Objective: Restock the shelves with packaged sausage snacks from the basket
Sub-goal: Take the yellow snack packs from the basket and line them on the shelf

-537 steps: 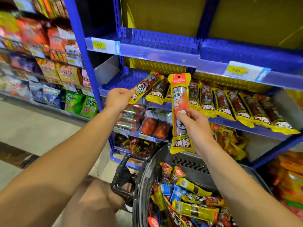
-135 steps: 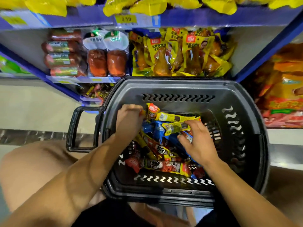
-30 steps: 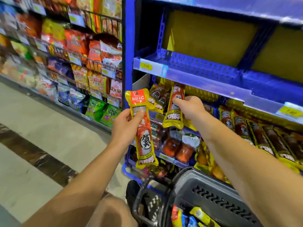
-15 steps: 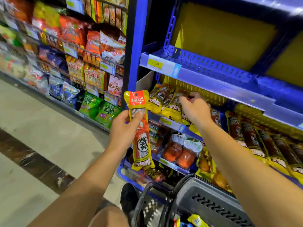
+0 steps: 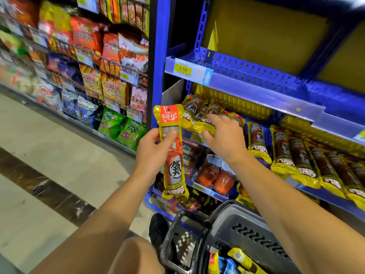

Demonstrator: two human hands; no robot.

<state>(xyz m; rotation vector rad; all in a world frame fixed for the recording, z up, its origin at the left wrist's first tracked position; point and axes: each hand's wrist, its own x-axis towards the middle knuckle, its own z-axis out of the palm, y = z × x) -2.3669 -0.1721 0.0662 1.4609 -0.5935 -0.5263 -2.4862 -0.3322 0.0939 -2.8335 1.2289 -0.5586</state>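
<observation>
My left hand [image 5: 152, 153] grips a long yellow and red sausage snack pack [image 5: 172, 155] upright in front of the blue shelf unit's left end. My right hand [image 5: 225, 135] is palm down with fingers apart, fingertips resting on the leftmost yellow sausage packs [image 5: 205, 121] on the middle shelf. A row of the same packs [image 5: 296, 155] runs along that shelf to the right. The grey basket [image 5: 246, 232] sits below my right forearm, with several yellow and blue snack packs [image 5: 237, 258] showing at its bottom edge.
The upper blue shelf [image 5: 256, 89] bears a 2.50 price tag [image 5: 182, 69]. Red vacuum-packed sausages [image 5: 213, 175] fill the shelf below. Racks of snack bags [image 5: 110, 86] line the left; green bags [image 5: 120, 129] sit lowest. My shoe [image 5: 158, 226] is beside the basket handle [image 5: 173, 240].
My right hand has let go of the pack it laid on the shelf's left end and drawn back slightly. My left hand has kept its pack in about the same place.
</observation>
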